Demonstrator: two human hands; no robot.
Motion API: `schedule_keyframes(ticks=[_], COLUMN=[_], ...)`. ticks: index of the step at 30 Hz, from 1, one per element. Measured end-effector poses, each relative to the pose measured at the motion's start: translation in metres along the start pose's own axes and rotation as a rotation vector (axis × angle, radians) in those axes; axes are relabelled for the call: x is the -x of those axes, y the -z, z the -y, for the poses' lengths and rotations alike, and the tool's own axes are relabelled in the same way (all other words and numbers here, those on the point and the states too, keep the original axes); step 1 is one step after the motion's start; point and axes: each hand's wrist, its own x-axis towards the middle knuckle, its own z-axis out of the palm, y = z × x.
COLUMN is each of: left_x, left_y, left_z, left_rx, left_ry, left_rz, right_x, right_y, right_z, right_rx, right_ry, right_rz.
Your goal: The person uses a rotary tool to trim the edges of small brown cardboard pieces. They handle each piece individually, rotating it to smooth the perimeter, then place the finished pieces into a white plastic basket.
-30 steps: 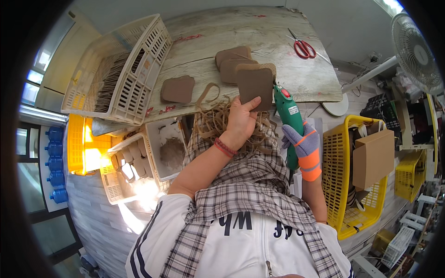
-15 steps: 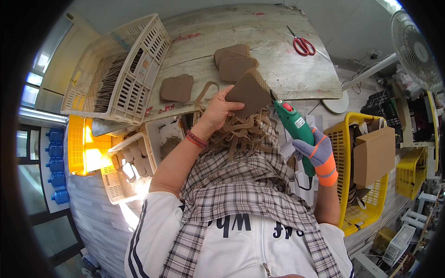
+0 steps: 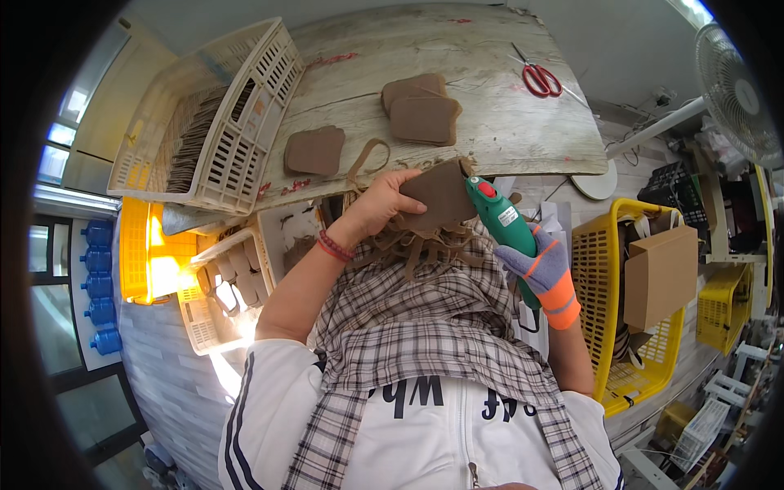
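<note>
My bare left hand [image 3: 380,204], with red beads at the wrist, pinches a flat brown piece [image 3: 438,196] with rounded corners between thumb and fingers. My right hand [image 3: 535,263], in a grey and orange glove, is wrapped round a green corded power cutter [image 3: 504,216] with a red button. The cutter's tip meets the piece's right edge; its blade is too small to make out. Below the piece, a tangle of narrow brown strips [image 3: 425,245] lies on my checked apron [image 3: 400,318]. One curled strip [image 3: 367,157] hangs at the table edge.
On the worn table [image 3: 490,122] are a brown stack [image 3: 314,152], another stack [image 3: 423,118] and red-handled scissors [image 3: 541,81]. A white crate [image 3: 220,151] of brown pieces stands left. At right are a yellow basket [image 3: 596,269] with a cardboard box [image 3: 661,273] and a fan [image 3: 735,94].
The brown piece has come slightly nearer to me and turned. My right hand has moved left with the cutter. The light strip along the piece's far edge no longer shows.
</note>
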Motion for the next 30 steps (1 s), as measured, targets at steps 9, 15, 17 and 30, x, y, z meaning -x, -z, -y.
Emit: schedule_keyframes(ticks=[9,15,17,30], left_x=[0.003,0.01,0.011,0.01], left_y=[0.02,0.025,0.026,0.008], left_z=[-0.012,-0.021,-0.022,-0.021], left_rx=[-0.336,-0.098,-0.096,-0.196], left_ry=[-0.193,-0.262,-0.253,-0.142], left_rz=[-0.107,-0.237,-0.239,-0.111], right_x=[-0.001,-0.001,0.0,-0.001], right_y=[0.004,0.004,0.003,-0.005], right_z=[0.013,0.005,0.004,0.005], right_rx=[-0.092,-0.087,-0.074,-0.01], right_ry=[-0.131,-0.161,-0.132,-0.064], right_rz=[0.113,0.155,0.159,0.152])
